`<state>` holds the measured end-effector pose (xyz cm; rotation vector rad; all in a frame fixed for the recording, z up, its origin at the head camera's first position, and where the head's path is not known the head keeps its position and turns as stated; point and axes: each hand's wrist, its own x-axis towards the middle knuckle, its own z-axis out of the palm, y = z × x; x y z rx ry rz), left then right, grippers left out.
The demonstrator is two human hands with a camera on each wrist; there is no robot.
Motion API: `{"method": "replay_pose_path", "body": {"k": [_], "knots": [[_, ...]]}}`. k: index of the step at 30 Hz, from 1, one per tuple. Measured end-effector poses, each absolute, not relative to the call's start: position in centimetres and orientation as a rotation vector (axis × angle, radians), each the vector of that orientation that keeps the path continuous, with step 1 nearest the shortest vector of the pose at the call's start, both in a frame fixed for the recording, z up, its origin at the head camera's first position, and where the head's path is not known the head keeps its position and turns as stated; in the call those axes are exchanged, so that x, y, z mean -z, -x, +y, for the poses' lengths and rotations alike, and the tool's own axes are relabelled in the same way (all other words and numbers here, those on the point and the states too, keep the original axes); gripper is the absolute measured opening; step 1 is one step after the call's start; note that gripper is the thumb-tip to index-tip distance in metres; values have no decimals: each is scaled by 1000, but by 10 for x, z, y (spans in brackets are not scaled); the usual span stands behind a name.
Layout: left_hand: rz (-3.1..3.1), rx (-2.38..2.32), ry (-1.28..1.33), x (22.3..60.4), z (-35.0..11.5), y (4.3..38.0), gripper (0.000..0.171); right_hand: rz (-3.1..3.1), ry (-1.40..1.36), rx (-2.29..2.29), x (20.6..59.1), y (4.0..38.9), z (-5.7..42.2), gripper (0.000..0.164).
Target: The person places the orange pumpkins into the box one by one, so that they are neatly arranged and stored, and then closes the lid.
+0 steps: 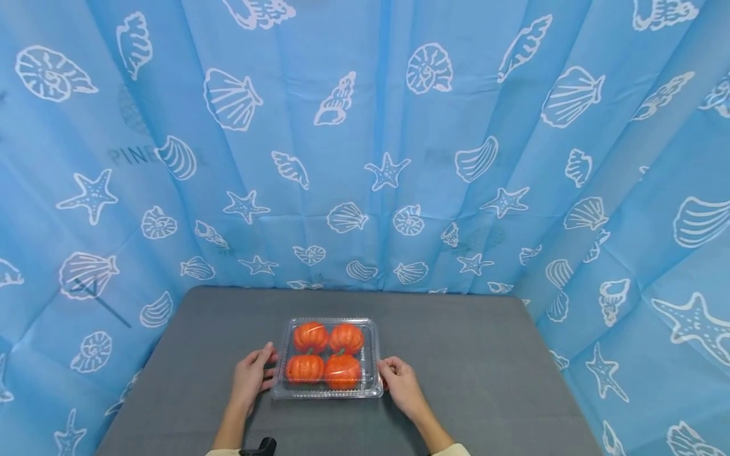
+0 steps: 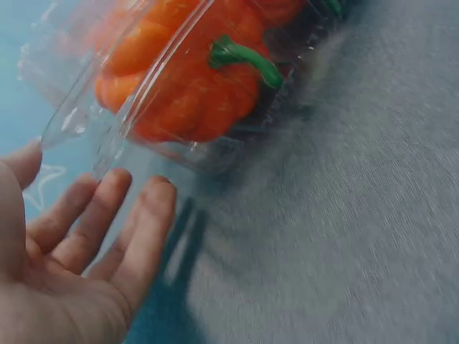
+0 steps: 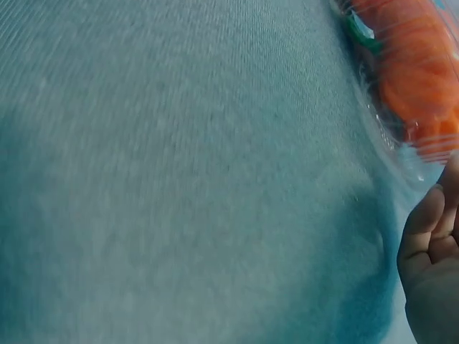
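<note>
A clear plastic clamshell container [image 1: 327, 394] sits on the grey cloth with its lid down. Through the lid show several small orange pumpkins [image 1: 343, 372] with green stems. My left hand [image 1: 249, 378] is at the container's left side; in the left wrist view its fingers [image 2: 147, 236] are spread and fairly straight, tips right at the rim. At the opposite side is my right hand [image 1: 402, 384], its fingers bent and its fingertips at the right edge. In the right wrist view, the thumb [image 3: 424, 209] lies below the container's corner; I cannot tell whether the fingers pinch the rim.
A grey cloth-covered table [image 1: 485, 354] carries the container near its middle. Behind and on both sides hangs a blue curtain [image 1: 353, 158] with white shells and starfish. Something black [image 1: 265, 447] shows by the left sleeve at the bottom edge.
</note>
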<state>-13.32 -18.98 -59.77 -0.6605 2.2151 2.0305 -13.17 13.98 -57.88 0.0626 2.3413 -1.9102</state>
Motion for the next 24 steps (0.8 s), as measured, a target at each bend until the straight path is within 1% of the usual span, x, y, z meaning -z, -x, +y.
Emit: {"method": "replay_pose_path", "body": {"k": [5, 8, 13, 17, 21, 24], "knots": [[2113, -2005, 672, 597, -188, 123, 83, 2369, -71, 1976, 567, 126, 137, 24], [2045, -2012, 639, 600, -187, 119, 81, 2399, -114, 1981, 568, 126, 136, 24], [1917, -2057, 600, 605, -189, 114, 64, 2410, -211, 1973, 588, 135, 135, 23], [1841, -2065, 502, 605, -197, 110, 55, 2437, -252, 1952, 606, 141, 135, 26], [1782, -2088, 388, 603, -202, 107, 45, 2412, -244, 1974, 609, 143, 137, 30], [1767, -2102, 346, 604, -202, 107, 34, 2334, -196, 1997, 609, 143, 140, 36]]}}
